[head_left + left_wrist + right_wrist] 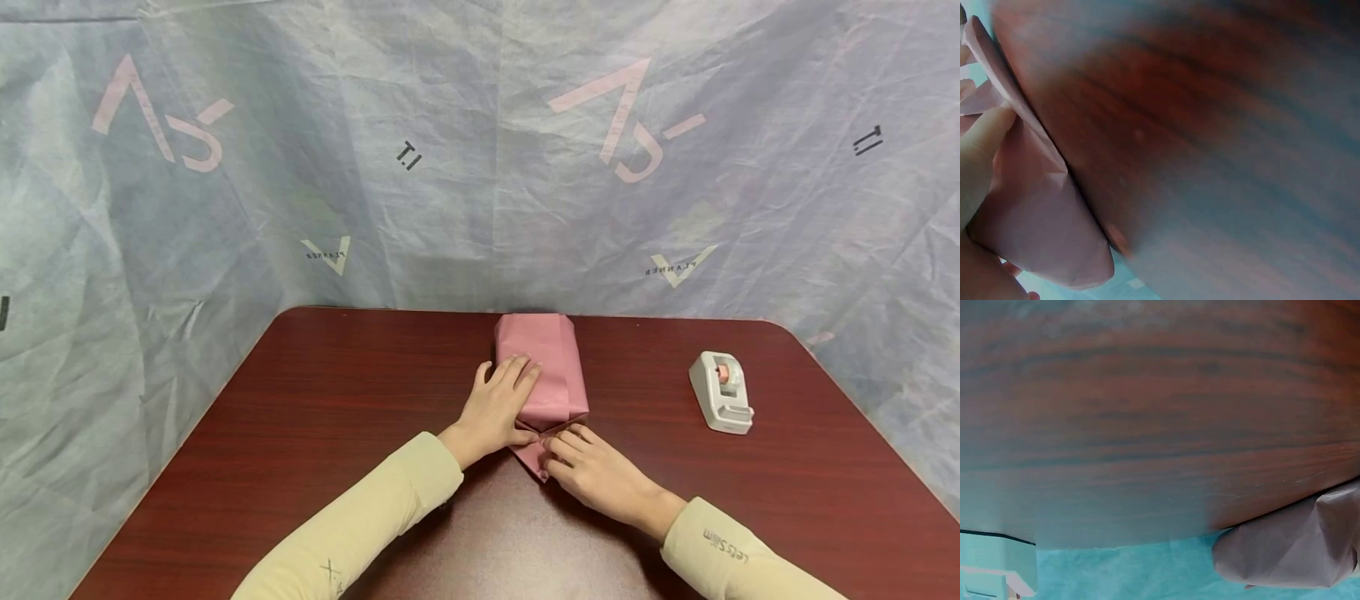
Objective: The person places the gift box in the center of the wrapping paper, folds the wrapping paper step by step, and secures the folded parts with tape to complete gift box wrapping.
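Note:
A box-shaped parcel in pink wrapping paper (pixel 551 354) lies on the table, its near end folded into a pointed paper flap (pixel 531 457). Across the parcel's left top side rests my left hand (pixel 491 410), fingers spread, with the thumb against the near end. In the left wrist view that thumb presses the creased pink paper (pixel 1041 206). From the right, my right hand (pixel 600 475) has its curled fingers on the flap and pinches its edge. The parcel's pink side (pixel 1279 550) shows in the right wrist view, where the right fingers are mostly out of sight.
A white tape dispenser (pixel 722 393) with a roll in it stands to the right of the parcel; part of the dispenser (pixel 997 562) shows in the right wrist view. The dark red wooden table (pixel 360 375) ends at a grey printed cloth (pixel 450 208) behind.

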Demonstrator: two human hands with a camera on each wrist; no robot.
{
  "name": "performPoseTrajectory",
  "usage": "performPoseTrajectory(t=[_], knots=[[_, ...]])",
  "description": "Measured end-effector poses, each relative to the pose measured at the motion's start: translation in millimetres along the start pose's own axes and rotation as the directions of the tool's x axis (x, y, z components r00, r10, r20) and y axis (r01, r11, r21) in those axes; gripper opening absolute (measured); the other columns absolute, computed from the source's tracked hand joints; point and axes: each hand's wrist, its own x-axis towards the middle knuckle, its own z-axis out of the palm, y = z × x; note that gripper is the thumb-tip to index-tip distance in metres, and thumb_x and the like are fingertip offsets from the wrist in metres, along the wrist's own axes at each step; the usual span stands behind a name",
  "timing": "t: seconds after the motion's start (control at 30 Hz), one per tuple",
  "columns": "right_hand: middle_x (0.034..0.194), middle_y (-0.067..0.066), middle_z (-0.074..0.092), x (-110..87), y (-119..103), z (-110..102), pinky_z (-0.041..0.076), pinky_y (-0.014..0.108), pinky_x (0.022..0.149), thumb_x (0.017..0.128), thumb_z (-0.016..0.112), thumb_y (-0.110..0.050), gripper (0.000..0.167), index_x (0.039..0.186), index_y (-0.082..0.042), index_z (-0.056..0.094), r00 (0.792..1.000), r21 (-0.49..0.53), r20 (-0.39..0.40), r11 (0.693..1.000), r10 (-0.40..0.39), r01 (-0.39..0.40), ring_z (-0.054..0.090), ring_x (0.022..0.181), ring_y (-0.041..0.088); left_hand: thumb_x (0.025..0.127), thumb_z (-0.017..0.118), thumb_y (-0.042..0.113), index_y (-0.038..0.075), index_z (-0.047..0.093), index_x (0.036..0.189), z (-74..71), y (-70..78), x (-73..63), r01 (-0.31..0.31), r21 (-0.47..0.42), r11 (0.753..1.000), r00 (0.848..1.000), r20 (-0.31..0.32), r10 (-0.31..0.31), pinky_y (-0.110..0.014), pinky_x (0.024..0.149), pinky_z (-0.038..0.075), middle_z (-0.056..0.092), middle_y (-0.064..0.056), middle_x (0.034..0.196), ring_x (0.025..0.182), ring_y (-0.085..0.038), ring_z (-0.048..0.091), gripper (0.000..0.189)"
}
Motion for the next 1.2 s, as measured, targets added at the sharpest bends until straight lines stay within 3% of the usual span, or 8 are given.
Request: performPoseTrajectory(t=[0.3, 0.53, 0.73, 0.9, 1.2], knots=[[0.095, 0.002, 0.059, 2.1, 0.4, 2.8, 0.042, 0.038, 0.085, 0.087, 0.047, -0.021, 0.016, 0.084, -0.013, 0.061, 0.999, 0.025, -0.051, 1.0, -0.003, 0.004, 0.055, 0.09, 0.021, 0.061, 0.072, 0.062, 0.017, 0.025, 0.144, -0.8, -0.5, 0.1, 0.002, -0.008, 1.0, 1.0, 0.016, -0.001, -0.05, 0.104, 0.025, 0.031, -0.006, 0.145, 0.134, -0.021, 0.028, 0.106], [0.097, 0.001, 0.06, 1.1, 3.0, 1.1, 0.042, 0.038, 0.086, 0.085, 0.05, -0.025, 0.017, 0.087, -0.016, 0.064, 0.999, 0.051, -0.044, 0.999, 0.013, -0.01, 0.056, 0.093, 0.019, 0.061, 0.071, 0.063, 0.017, 0.024, 0.144, -1.0, -0.7, 0.6, 0.007, -0.004, 1.0, 0.999, 0.032, -0.007, -0.051, 0.104, 0.025, 0.03, -0.006, 0.146, 0.135, -0.021, 0.027, 0.107], [0.099, 0.001, 0.059, -1.1, 3.0, -5.9, 0.041, 0.034, 0.087, 0.089, 0.053, -0.025, 0.016, 0.087, -0.015, 0.065, 0.996, 0.137, -0.017, 0.987, 0.092, -0.089, 0.055, 0.093, 0.019, 0.062, 0.071, 0.063, 0.016, 0.024, 0.144, -1.8, 0.3, 0.8, 0.007, -0.009, 1.0, 0.999, 0.036, -0.007, -0.05, 0.105, 0.024, 0.029, -0.007, 0.146, 0.135, -0.021, 0.027, 0.106], [0.097, -0.001, 0.057, -3.7, 1.4, -13.8, 0.041, 0.03, 0.082, 0.083, 0.063, -0.015, 0.003, 0.085, -0.014, 0.064, 0.988, 0.249, 0.006, 0.957, 0.155, -0.151, 0.053, 0.091, 0.014, 0.062, 0.071, 0.063, 0.016, 0.025, 0.144, -0.9, 0.1, 0.3, 0.002, -0.002, 1.0, 1.0, 0.023, -0.002, -0.05, 0.104, 0.024, 0.03, -0.007, 0.146, 0.135, -0.022, 0.027, 0.106], [0.099, -0.002, 0.055, -10.3, -2.2, -16.6, 0.039, 0.03, 0.075, 0.073, 0.072, -0.012, 0.028, 0.101, -0.017, 0.069, 0.99, 0.3, 0.029, 0.944, 0.139, -0.141, 0.052, 0.089, 0.014, 0.062, 0.071, 0.064, 0.017, 0.024, 0.144, -0.1, 0.2, 0.7, 0.008, -0.004, 1.0, 0.999, 0.031, -0.008, -0.05, 0.105, 0.023, 0.028, -0.006, 0.146, 0.135, -0.021, 0.026, 0.106]])
